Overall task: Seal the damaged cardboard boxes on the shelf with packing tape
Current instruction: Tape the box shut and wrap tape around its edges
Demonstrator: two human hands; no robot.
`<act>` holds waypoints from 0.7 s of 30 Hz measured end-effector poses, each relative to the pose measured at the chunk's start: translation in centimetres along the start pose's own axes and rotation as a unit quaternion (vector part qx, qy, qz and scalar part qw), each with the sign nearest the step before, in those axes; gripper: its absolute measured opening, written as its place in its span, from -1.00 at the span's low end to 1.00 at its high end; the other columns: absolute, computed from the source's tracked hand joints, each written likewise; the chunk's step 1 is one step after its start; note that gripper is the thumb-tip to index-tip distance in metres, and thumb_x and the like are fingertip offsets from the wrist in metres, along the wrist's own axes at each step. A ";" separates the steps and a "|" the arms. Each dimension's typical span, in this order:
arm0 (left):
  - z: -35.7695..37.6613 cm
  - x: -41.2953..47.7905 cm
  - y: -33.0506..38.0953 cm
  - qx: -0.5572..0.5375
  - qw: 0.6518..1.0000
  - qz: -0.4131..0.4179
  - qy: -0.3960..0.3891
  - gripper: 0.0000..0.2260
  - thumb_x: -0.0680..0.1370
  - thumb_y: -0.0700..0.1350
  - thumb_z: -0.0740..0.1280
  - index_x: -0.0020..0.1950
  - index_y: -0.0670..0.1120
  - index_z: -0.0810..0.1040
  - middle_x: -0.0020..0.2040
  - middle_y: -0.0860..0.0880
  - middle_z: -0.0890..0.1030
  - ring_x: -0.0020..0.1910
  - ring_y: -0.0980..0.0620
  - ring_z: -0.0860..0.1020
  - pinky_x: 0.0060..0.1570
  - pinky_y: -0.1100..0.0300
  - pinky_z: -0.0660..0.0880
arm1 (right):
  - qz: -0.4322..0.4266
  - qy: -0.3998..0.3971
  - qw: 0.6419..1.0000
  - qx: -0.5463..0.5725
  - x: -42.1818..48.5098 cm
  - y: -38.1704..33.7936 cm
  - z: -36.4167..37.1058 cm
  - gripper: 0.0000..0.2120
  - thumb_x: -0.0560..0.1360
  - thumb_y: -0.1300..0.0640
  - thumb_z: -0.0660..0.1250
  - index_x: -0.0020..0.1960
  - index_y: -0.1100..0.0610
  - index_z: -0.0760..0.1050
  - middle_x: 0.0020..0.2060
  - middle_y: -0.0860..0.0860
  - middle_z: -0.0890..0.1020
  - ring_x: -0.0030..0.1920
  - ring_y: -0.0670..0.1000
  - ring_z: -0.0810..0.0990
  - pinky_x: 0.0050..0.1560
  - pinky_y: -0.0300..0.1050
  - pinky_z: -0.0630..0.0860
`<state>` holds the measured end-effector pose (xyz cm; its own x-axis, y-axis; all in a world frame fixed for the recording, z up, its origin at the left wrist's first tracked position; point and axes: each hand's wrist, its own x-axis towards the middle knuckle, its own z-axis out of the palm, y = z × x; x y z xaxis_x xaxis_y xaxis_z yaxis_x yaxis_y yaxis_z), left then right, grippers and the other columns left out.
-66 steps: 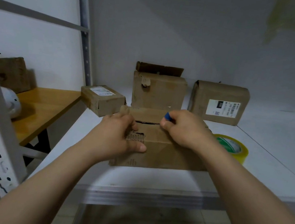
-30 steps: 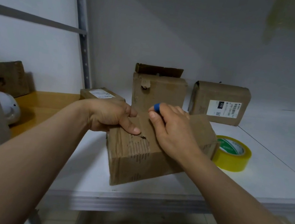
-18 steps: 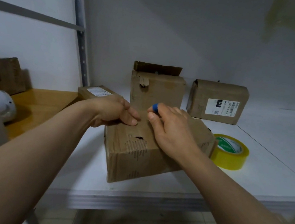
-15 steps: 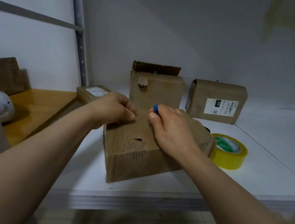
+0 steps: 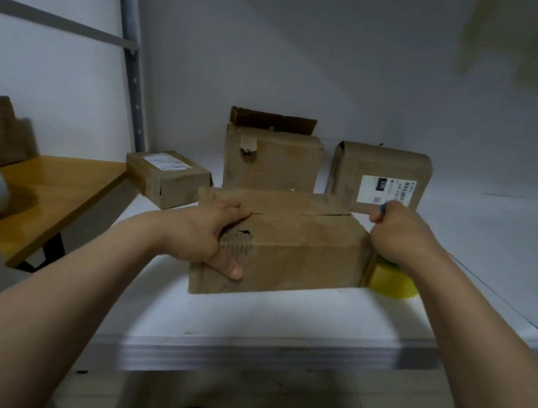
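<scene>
A worn brown cardboard box lies near the front of the white shelf, with a torn hole at its front left edge and a split top seam. My left hand grips the box's left front corner, thumb on the front face. My right hand is at the box's right end, fingers closed around a small blue object. A yellow roll of packing tape sits right of the box, partly hidden behind my right wrist.
Three more boxes stand behind: a small labelled one at left, a tall one with a raised flap in the middle, a labelled one at right. A wooden table and a metal upright are at left.
The box has been turned from an angled pose to square with the shelf front. My left hand shifted to its front left corner; my right hand moved from the top to the right end.
</scene>
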<state>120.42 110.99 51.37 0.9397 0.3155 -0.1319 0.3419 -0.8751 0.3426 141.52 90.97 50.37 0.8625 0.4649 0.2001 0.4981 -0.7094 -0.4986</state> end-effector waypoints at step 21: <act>-2.4 -0.9 2.9 -0.344 0.915 0.182 0.105 0.09 0.24 0.19 0.60 0.64 0.23 0.05 0.61 0.19 0.19 0.58 0.19 0.16 0.55 0.05 0.17 | -0.276 -0.229 0.874 0.329 -4.0 -2.6 -8.9 -0.64 0.53 0.24 0.40 0.31 0.16 0.51 0.17 0.23 0.64 0.10 0.07 0.62 0.21 0.06 0.54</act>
<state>120.55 109.04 54.71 0.9480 0.1770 0.2644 -0.1378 -0.5207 0.8426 137.55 86.23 58.34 0.3066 0.9100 0.2791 0.5373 0.0765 -0.8399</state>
